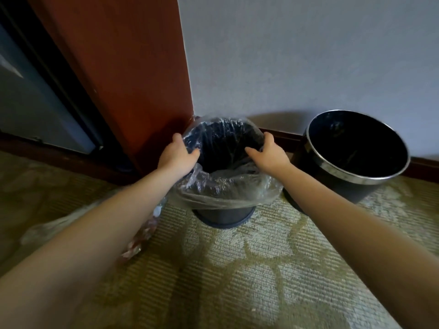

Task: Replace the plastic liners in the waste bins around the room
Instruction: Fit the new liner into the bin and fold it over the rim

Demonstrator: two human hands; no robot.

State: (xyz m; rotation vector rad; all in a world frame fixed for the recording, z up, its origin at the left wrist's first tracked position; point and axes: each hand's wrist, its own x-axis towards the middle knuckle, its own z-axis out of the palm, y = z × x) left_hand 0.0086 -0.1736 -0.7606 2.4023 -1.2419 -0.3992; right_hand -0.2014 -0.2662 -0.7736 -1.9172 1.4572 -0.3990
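While both my hands grasp it at the rim, the clear plastic liner [225, 188] sits in the small dark bin [223, 216]. Its mouth is turned outward over the rim and hangs in loose wrinkles down the near side, so that only the bin's foot shows below the film. My left hand [178, 155] holds the liner's edge on the left of the opening, thumb inside the mouth and fingers curled over the outside. My right hand [268, 153] holds the opposite edge in the same way, thumb inward and fingers hooked over the rim.

The bin stands on the patterned carpet [237, 269], in the corner where a reddish wooden panel [118, 67] meets the pale wall [308, 55]. A dark skirting board [285, 136] runs along the foot of the wall.

To the right, near the first bin and close to the wall, stands a second bin [361, 179], black with a bright metal band at the rim. My right forearm crosses in front of its lower left side.

On the carpet to the left, partly hidden under my left forearm, lies a crumpled clear bag [142, 236]; white and reddish matter shows through it, but I cannot tell what it is.
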